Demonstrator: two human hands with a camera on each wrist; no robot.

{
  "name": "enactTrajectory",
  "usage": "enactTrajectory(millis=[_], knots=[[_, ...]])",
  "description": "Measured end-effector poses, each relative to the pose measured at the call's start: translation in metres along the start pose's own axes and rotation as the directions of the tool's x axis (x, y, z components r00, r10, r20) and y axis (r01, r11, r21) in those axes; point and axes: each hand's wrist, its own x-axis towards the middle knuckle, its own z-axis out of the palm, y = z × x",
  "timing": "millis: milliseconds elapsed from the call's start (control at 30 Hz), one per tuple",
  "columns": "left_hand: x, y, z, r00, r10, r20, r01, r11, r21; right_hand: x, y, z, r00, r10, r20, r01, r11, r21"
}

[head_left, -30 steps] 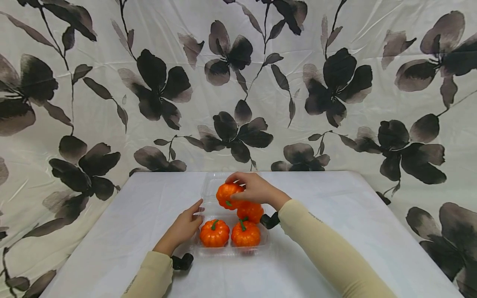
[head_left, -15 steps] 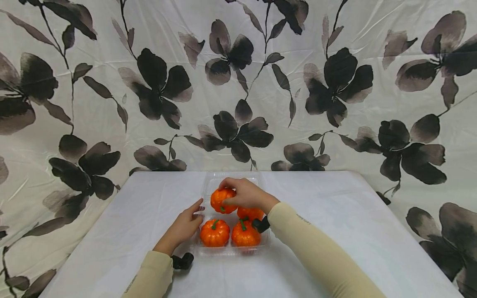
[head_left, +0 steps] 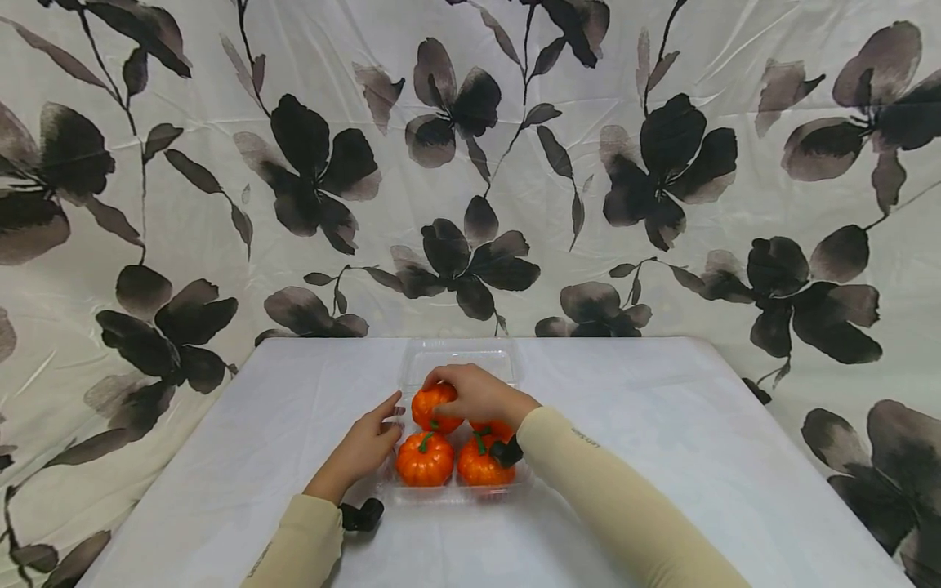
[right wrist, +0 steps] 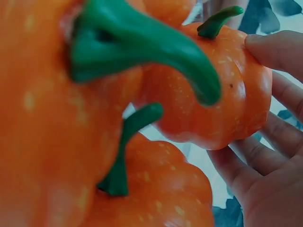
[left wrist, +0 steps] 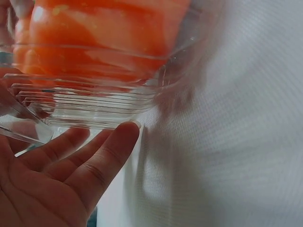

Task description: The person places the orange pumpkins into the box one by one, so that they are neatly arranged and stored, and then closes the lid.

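Observation:
My right hand (head_left: 488, 394) grips an orange toy pumpkin (head_left: 430, 407) with a green stem, at the back left of a clear plastic clamshell box (head_left: 408, 495). In the right wrist view the thumb and fingers curl around that pumpkin (right wrist: 208, 94). Two more pumpkins sit along the box's front, one at left (head_left: 424, 461) and one at right (head_left: 479, 467); behind the right one, another pumpkin (head_left: 494, 428) is partly hidden by my right hand. My left hand (head_left: 362, 445) touches the box's left side with extended fingers, fingertips at the ribbed wall (left wrist: 90, 111) in the left wrist view.
The box's clear lid (head_left: 459, 356) lies folded back toward the far edge of the white-covered table (head_left: 632, 384). A floral cloth (head_left: 470, 163) hangs behind the table. A black wrist camera is strapped at each sleeve cuff.
My right hand has carried its pumpkin left, down and nearer, into the back left of the box. My left hand has stayed at the box's side.

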Motion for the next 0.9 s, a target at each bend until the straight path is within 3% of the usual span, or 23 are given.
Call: enactTrajectory(millis=[267,900], knots=[[-0.0025,0.0029,-0.0016,1.0,0.01,-0.008,-0.01,1.0,0.012,0.0011,-0.0034,0.0047,0.999,-0.035,0.025,0.037,0.995,-0.091],[-0.0023,0.0015,-0.0022,1.0,0.006,0.022,-0.007,1.0,0.014,0.0034,-0.0091,0.0068,0.997,0.003,0.08,0.008,0.991,-0.137]])
